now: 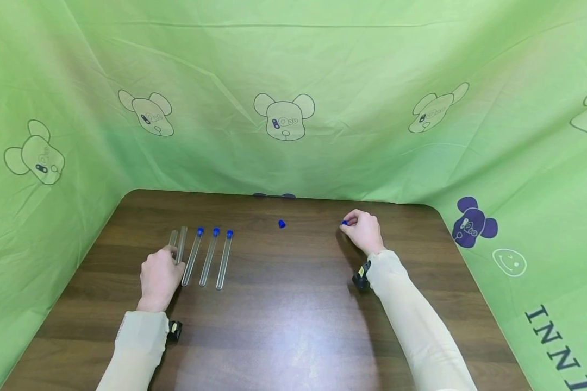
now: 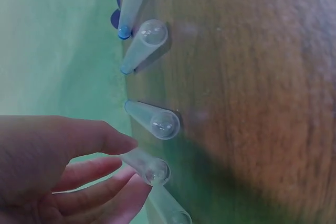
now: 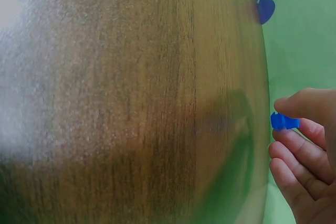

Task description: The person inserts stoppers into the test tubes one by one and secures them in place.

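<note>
My left hand (image 1: 159, 275) pinches a clear, uncapped test tube (image 1: 181, 245) between thumb and fingers; the left wrist view shows the tube's rounded end (image 2: 157, 171) just past the fingertips. Against it on the left lies another uncapped test tube (image 1: 173, 238), partly hidden by the hand. To the right lie three test tubes with blue caps: a near one (image 1: 192, 258), a middle one (image 1: 209, 259) and a far one (image 1: 224, 263). At the table's right side my right hand (image 1: 364, 232) holds a small blue cap (image 3: 284, 121) between thumb and index finger.
A loose blue cap (image 1: 281, 224) lies on the brown wooden table (image 1: 283, 315), between the capped tubes and the right hand. Green printed cloth (image 1: 215, 146) rises behind the table and along both sides.
</note>
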### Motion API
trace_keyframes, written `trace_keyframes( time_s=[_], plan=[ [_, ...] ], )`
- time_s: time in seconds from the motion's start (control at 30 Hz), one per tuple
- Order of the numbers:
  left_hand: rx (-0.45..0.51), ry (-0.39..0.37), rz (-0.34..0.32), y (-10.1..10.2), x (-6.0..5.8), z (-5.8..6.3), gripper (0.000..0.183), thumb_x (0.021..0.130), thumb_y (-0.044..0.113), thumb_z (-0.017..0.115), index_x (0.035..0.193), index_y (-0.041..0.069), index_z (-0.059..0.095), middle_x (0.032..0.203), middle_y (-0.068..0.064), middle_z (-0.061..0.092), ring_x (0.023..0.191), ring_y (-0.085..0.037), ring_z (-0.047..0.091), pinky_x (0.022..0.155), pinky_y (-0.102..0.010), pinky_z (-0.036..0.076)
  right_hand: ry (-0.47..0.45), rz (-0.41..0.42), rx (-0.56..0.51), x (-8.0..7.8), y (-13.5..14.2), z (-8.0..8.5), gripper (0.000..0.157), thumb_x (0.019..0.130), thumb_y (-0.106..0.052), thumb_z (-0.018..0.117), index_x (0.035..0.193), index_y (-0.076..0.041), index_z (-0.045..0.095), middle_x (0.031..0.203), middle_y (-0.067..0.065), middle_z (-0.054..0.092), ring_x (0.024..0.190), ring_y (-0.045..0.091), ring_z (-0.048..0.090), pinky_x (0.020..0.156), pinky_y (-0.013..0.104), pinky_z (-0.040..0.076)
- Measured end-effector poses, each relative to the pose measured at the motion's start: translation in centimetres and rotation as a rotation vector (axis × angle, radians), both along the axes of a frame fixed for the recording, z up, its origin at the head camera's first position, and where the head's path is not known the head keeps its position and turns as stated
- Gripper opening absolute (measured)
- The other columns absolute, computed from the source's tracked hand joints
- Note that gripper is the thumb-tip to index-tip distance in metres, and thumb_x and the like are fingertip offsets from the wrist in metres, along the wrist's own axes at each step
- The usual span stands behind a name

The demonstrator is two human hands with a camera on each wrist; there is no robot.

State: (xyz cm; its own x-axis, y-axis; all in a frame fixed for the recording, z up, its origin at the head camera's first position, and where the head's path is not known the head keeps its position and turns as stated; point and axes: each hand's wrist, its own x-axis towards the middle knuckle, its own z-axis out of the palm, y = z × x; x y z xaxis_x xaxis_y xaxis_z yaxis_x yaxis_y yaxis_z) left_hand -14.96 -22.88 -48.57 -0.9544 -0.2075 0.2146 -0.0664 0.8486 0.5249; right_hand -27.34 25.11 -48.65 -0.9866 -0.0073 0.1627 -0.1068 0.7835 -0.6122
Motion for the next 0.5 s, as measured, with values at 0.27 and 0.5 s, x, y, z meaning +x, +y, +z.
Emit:
trace_keyframes(
  time_s=[0.27,0.5],
  plan=[
    [-0.014,0.036,-0.029,0.07,-0.47,0.36,0.036,0.082,0.001,0.065,0.115,-0.012,0.068,0.089,-0.026,0.071,0.080,-0.051,0.067,0.063,-0.063,0.054,-0.003,0.001,-0.015,0.07,-0.01,0.18,0.015,0.087,-0.009,0.079,0.097,-0.002,0.070,0.091,0.014,0.074,0.085,0.029,0.072,0.082,0.046,0.055],
    [0.025,0.036,-0.028,0.44,-0.50,0.74,0.033,0.085,0.002,0.069,0.116,-0.006,0.071,0.089,-0.018,0.071,0.080,-0.044,0.068,0.065,-0.060,0.054,-0.010,0.020,-0.022,-0.02,0.03,0.05,0.027,0.089,-0.006,0.077,0.114,0.004,0.072,0.098,0.018,0.075,0.091,0.032,0.073,0.085,0.046,0.057]
  ],
)
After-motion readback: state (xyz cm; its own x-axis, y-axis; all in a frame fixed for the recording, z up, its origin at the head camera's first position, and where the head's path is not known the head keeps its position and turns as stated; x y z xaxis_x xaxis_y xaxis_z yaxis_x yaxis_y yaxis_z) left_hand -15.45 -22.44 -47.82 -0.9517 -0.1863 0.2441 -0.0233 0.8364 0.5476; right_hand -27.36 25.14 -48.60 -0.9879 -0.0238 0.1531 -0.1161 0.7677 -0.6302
